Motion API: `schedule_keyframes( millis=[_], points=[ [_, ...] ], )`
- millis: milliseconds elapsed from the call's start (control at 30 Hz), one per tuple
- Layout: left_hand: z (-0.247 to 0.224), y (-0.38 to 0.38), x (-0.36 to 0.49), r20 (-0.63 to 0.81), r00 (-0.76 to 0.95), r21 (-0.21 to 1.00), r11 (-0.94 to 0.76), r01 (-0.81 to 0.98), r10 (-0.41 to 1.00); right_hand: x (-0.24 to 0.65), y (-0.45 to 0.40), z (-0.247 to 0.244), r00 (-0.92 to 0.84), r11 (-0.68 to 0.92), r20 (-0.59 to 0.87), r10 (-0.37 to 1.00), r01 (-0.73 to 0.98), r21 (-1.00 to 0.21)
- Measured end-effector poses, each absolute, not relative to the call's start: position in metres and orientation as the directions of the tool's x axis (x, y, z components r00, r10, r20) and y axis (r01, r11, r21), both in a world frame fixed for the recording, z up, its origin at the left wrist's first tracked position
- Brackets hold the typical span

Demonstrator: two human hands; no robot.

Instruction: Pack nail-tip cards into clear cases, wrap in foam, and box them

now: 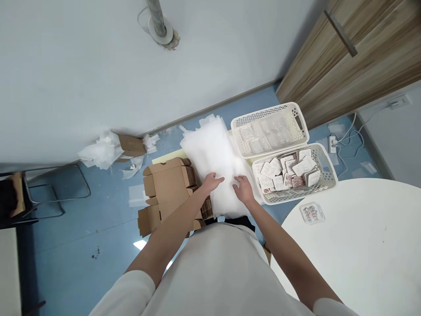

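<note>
In the head view, a stack of white foam sheets (210, 147) lies in front of me, its edges uneven. My left hand (212, 182) is over the stack's middle, thumb and forefinger apart. Opposite it, my right hand (243, 188) is a short way to the right, its fingertips apart and pointing left. Both hands look to be at the foam surface; whether they press on it I cannot tell. No object shows in either hand. Flat brown cardboard boxes (171, 184) are piled left of the foam, partly behind my left forearm.
Right of the foam stand two white baskets, one with clear plastic packs (266, 131), the other with printed cards (304, 164). A round white table (362, 237) bears a small clear box (312, 213). Crumpled white wrapping (103, 151), a chair frame (59, 199) and cables (357, 136) lie around.
</note>
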State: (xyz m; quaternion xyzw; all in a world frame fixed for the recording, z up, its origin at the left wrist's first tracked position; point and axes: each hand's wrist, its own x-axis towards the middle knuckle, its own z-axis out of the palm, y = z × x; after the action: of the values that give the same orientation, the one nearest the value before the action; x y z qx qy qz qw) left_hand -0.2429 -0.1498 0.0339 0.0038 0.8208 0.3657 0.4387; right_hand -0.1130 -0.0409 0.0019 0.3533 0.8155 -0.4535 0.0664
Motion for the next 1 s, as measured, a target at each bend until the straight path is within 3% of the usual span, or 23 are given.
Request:
schedule_keyframes(
  millis=[333,467,567,700,800,1000],
  points=[
    [0.047,-0.152,-0.226,-0.632,-0.705,0.765,0.406,-0.5,0.322,-0.11,-0.054,0.033,-0.741,0.31,-0.18,0.647,0.471,-0.826],
    [0.078,-0.162,-0.211,-0.628,-0.591,0.751,0.195,-0.631,0.506,-0.101,-0.074,0.06,-0.697,0.295,-0.075,0.713,0.395,-0.87],
    [0.099,-0.176,-0.199,-0.562,-0.511,0.726,0.092,-0.682,0.651,-0.089,-0.093,0.083,-0.642,0.199,-0.098,0.76,0.374,-0.906],
    [0.117,-0.192,-0.182,-0.479,-0.45,0.723,0.048,-0.689,0.754,-0.064,-0.117,0.112,-0.693,0.092,-0.152,0.704,0.302,-0.949],
    [0.125,-0.198,-0.167,-0.44,-0.397,0.709,0.041,-0.704,0.805,-0.043,-0.133,0.126,-0.733,0.142,-0.162,0.66,0.333,-0.932],
    [0.139,-0.201,-0.125,-0.348,-0.145,0.705,0.156,-0.692,0.926,0.006,-0.16,0.141,-0.557,0.22,-0.068,0.828,0.434,-0.874]
  ],
)
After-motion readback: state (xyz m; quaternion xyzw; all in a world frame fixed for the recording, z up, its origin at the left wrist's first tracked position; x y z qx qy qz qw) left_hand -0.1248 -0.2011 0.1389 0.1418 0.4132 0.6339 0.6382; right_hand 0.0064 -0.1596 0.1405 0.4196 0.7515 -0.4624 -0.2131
